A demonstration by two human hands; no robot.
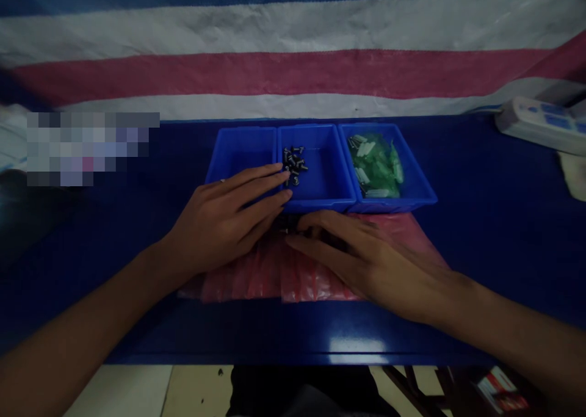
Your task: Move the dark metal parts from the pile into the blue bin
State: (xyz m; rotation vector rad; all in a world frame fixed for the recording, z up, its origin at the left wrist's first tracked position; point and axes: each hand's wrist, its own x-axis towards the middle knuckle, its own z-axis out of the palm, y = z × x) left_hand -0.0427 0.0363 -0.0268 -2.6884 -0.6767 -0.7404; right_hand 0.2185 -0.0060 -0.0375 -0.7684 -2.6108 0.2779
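Note:
My left hand [229, 212] lies palm down with its fingers stretched out over the left and middle blue bins, its fingertips beside a small pile of dark screws [294, 159] in the middle bin [327, 182]. Just in front of that bin, my right hand [352, 246] has its thumb and index finger curled near each other by a small dark screw. Whether the fingers grip it is too dark to tell. Pink plastic bags [315, 279] lie under both hands. The left bin [247, 145] is partly covered by my left hand.
The right bin [414, 185] holds green plastic packaging [378, 163] with metal and pale pieces. A white power strip [538, 121] sits at the back right of the blue table [206, 337]. Striped sheeting hangs behind. A blurred patch covers the back left.

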